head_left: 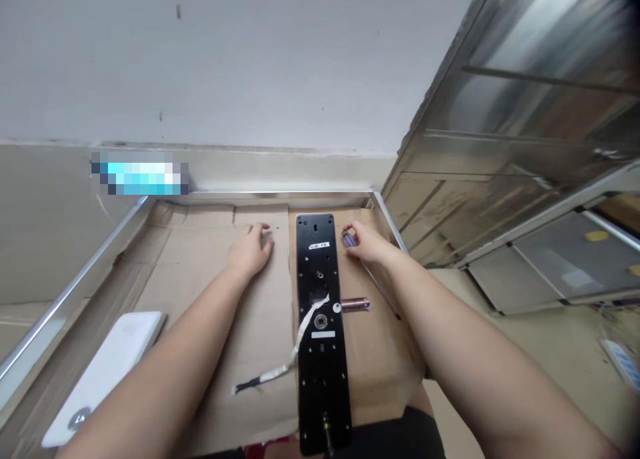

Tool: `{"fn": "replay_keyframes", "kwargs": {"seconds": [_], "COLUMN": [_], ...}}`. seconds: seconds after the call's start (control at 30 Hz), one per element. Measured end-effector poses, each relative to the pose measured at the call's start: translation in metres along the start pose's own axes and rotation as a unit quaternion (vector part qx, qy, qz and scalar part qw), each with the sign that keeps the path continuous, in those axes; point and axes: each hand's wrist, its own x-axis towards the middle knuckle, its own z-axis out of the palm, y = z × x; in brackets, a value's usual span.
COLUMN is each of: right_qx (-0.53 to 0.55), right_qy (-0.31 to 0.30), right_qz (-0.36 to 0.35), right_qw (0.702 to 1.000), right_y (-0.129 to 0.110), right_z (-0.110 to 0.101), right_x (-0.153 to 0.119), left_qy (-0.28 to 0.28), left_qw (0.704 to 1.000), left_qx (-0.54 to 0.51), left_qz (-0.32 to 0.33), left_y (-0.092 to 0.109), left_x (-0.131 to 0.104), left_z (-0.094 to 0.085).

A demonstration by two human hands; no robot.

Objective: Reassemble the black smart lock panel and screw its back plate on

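Observation:
A long black door lock panel [323, 372] lies on cardboard in front of me, with a "CE 18" label, screw holes and a square-holed hub. From it runs a white-wrapped cable [285, 369], ending in a dark connector at the left. A copper-coloured lever handle [356, 304] sticks out from under its right side. My left hand [253, 249] rests open on the cardboard, left of the panel and apart from it. To the right of the panel's upper end, my right hand [367, 242] is closed around the purple handle of a screwdriver [349, 239]; its thin shaft points back toward me.
The cardboard [200, 245] lines a work surface with a raised metal rim [280, 193]. At its left lies a white slab-shaped cover [107, 372] with a round metallic part. A pixelated patch hides something by the wall. Metal-clad furniture [500, 132] stands at the right.

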Motion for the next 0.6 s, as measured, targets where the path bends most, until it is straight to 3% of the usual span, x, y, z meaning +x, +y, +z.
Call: {"fn": "replay_keyframes", "kwargs": {"seconds": [0.17,0.33,0.47,0.53,0.6], "right_qx": [0.005,0.016,0.029,-0.018,-0.084], "right_qy": [0.010,0.042,0.082,0.129,0.155], "right_qz": [-0.049,-0.073,-0.101,-0.176,-0.199], "right_qw": [0.999,0.996,0.991,0.976,0.964], "right_y": [0.011,0.001,-0.016,-0.012,0.005], "right_z": [0.001,-0.005,-0.032,-0.056,-0.081], "right_x": [-0.002,-0.034,-0.095,-0.143,-0.203], "left_qy": [-0.026,-0.044,-0.036,-0.035,-0.053], "left_qw": [0.998,0.997,0.998,0.999,0.998], "left_qx": [-0.054,-0.058,-0.039,-0.022,-0.019], "left_qz": [-0.015,0.016,0.018,0.016,0.014], "left_y": [-0.011,-0.023,-0.033,-0.039,-0.048], "left_x": [-0.044,-0.107,-0.148,-0.167,-0.187], "left_z": [-0.015,-0.036,-0.068,-0.084,-0.095]}}
